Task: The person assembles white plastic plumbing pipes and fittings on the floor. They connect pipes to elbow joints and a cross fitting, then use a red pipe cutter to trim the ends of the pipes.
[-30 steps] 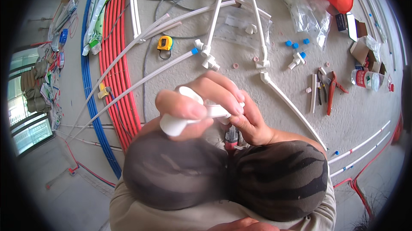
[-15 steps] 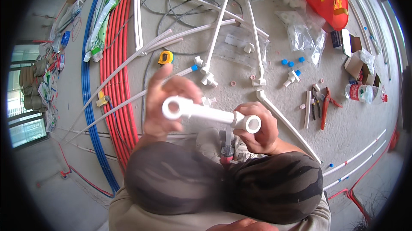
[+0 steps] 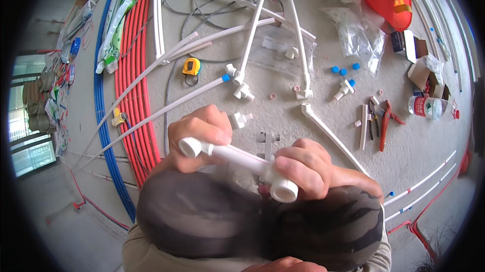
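- The left hand point(image 3: 199, 135) is clenched round one end of a short white pipe point(image 3: 237, 156), fingers wrapped just behind its end fitting point(image 3: 190, 146).
- The right hand point(image 3: 305, 167) grips the other end, closed over the white fitting point(image 3: 282, 189) there, whose open socket faces the camera.
- A second ago both hands were bunched together over the piece, hiding most of it; now they have drawn apart and the pipe lies level between them above the knees, both ends plainly showing. By my reading, the assembled piece is being held out for a look.
- On the floor point(image 3: 283, 115) just beyond the hands lies a small white valve fitting point(image 3: 240, 119), and beside it a grey bracket point(image 3: 268, 139).
- Further out: one yellow tape measure point(image 3: 191, 65), one red-handled cutter point(image 3: 385, 120), one short pipe offcut point(image 3: 364, 126), one plastic bottle point(image 3: 429, 107).
- Blue caps point(image 3: 343, 71): at least five loose near the fittings.
- At left run a band of red pipes point(image 3: 132, 85) and a few blue pipes point(image 3: 101, 115); too crowded to count.
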### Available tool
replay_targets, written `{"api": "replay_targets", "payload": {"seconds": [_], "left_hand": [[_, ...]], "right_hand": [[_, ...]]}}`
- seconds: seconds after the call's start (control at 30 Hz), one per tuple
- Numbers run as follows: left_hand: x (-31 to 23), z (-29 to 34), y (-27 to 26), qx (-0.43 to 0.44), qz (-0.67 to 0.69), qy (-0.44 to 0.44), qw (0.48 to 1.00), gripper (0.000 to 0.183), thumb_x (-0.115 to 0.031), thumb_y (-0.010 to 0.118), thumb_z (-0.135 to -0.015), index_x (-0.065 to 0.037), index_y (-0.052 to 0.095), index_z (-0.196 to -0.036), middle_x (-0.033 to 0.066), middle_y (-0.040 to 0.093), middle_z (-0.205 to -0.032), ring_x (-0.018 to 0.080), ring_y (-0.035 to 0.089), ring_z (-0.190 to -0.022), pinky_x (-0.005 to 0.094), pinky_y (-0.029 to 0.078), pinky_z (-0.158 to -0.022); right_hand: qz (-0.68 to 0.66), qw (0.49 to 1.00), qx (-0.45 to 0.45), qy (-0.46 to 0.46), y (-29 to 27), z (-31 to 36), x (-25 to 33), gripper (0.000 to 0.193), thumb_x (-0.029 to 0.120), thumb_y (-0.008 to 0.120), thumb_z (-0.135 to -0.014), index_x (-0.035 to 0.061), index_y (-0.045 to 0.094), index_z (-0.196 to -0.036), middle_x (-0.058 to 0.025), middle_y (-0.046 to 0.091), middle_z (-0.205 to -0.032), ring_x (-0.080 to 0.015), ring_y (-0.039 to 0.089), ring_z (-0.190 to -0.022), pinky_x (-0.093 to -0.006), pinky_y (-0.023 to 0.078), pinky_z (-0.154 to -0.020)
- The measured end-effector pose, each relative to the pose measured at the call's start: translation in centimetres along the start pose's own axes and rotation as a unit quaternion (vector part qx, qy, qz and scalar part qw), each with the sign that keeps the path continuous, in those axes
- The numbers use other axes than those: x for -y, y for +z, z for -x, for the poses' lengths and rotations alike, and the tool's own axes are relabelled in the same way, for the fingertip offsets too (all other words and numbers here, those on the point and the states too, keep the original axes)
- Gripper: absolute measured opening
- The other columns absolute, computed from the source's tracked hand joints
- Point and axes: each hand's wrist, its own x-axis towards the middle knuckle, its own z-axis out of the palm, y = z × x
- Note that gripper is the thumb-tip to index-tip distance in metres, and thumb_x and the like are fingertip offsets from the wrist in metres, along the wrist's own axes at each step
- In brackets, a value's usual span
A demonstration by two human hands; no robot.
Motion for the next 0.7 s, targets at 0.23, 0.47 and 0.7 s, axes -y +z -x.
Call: {"api": "replay_targets", "payload": {"seconds": [0.23,0.47,0.7], "left_hand": [[-0.3,-0.6,-0.6,0.038,-0.038,0.073,0.996,0.027,0.013,0.07,-0.084,0.004,0.069,-0.109,0.0187,0.06,-0.089,0.0192,0.053,-0.059,0.0323,0.04,-0.053],[-0.2,-0.2,-1.3,0.038,-0.029,0.067,0.997,0.028,0.012,0.072,-0.084,0.004,0.067,-0.11,0.0203,0.06,-0.09,0.0187,0.051,-0.058,0.0323,0.039,-0.053],[3.0,2.7,-1.4,-0.108,0.035,-0.119,0.986,0.045,0.007,0.085,-0.069,0.001,0.069,-0.11,0.0134,0.064,-0.094,0.0191,0.057,-0.083,0.0342,0.044,-0.072]], "right_hand": [[-0.024,1.0,0.002,0.01,0.0,0.6,0.2,0.035,0.004,0.078,-0.082,-0.0106,0.067,-0.112,-0.0194,0.071,-0.09,-0.0154,0.057,-0.054,-0.0267,0.042,-0.041],[-0.069,0.997,0.014,0.002,0.3,0.7,-0.6,0.038,0.002,0.077,-0.08,-0.0142,0.066,-0.112,-0.0231,0.071,-0.093,-0.0178,0.062,-0.056,-0.0271,0.045,-0.041],[-0.029,0.977,0.09,0.191,-0.1,1.2,-1.3,0.044,-0.002,0.081,-0.08,-0.0132,0.063,-0.119,-0.024,0.071,-0.093,-0.0333,0.073,-0.079,-0.0373,0.06,-0.067]]}}
